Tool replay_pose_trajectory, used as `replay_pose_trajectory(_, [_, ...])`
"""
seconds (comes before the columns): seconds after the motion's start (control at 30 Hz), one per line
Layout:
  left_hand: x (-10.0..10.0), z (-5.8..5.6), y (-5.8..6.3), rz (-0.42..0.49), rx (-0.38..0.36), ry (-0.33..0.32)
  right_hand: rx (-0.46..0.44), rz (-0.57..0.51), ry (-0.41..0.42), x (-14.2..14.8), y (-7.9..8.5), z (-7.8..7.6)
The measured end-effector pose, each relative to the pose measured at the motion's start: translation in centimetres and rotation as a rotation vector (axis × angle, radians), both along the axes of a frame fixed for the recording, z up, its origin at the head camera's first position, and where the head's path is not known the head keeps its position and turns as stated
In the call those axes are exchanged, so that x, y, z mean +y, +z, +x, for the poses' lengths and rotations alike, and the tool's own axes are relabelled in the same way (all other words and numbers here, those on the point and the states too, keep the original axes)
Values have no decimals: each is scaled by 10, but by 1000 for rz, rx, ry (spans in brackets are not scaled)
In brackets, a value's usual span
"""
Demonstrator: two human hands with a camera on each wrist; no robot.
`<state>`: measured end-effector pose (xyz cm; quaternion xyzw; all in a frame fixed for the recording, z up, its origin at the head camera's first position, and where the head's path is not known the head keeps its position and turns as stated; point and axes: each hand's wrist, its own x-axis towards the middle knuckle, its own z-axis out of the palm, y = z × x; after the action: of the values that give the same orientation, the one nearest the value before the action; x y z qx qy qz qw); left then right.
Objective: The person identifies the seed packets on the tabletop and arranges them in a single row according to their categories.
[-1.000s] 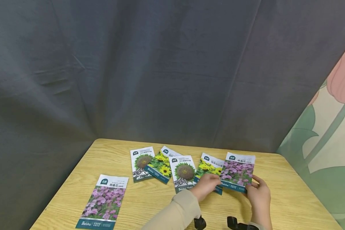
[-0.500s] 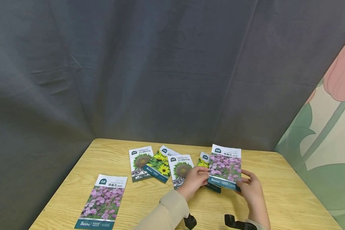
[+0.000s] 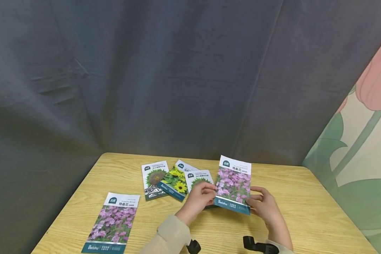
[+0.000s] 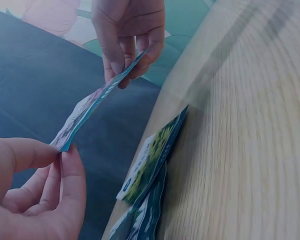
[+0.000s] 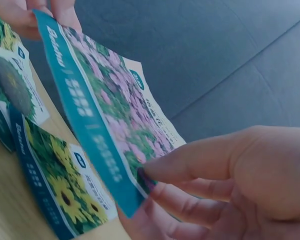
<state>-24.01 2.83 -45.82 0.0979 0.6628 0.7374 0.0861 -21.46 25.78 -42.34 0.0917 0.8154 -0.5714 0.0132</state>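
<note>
Both hands hold up a seed packet with pinkish-purple flowers (image 3: 232, 185), tilted above the table. My left hand (image 3: 197, 200) pinches its lower left corner between thumb and fingers, as the left wrist view shows. At the opposite corner, the thumb and fingers of my right hand (image 3: 266, 209) grip the packet's teal band. Beneath it lies a yellow sunflower packet (image 5: 65, 192), nearly all hidden in the head view. A white packet with a green-fringed sunflower head (image 3: 199, 175) is partly covered by my left hand.
Another purple-flower packet (image 3: 112, 224) lies alone at the table's front left. Farther back, a yellow sunflower packet (image 3: 176, 180) overlaps a white sunflower packet (image 3: 153, 178). A dark grey curtain (image 3: 177, 77) hangs behind the wooden table (image 3: 304, 218); a flower-painted wall (image 3: 362, 158) stands at right.
Both hands have moved left, carrying the purple-flower packet across the yellow sunflower packet and raising it slightly. The other packets stay in place.
</note>
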Motion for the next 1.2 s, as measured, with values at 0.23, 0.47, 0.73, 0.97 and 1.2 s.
replay_pose_trajectory(0.23, [-32,10,-3,-39,-55,-33,7,-42,48,-13,0,-1])
replay_pose_trajectory(0.47, [-58,17,-4,-60,-83,-75,4,-86,98,-30,0,-1])
replay_pose_trajectory(0.73, [-86,24,-5,-78,-140,-153,-26,-90,190,-47,-3,-1])
replay_pose_trajectory(0.97, [-107,23,0,-59,-160,-174,-23,-125,332,-57,-4,-1])
replay_pose_trajectory(1.2, [-128,16,5,-55,-145,-143,-36,-139,406,-70,-4,-1])
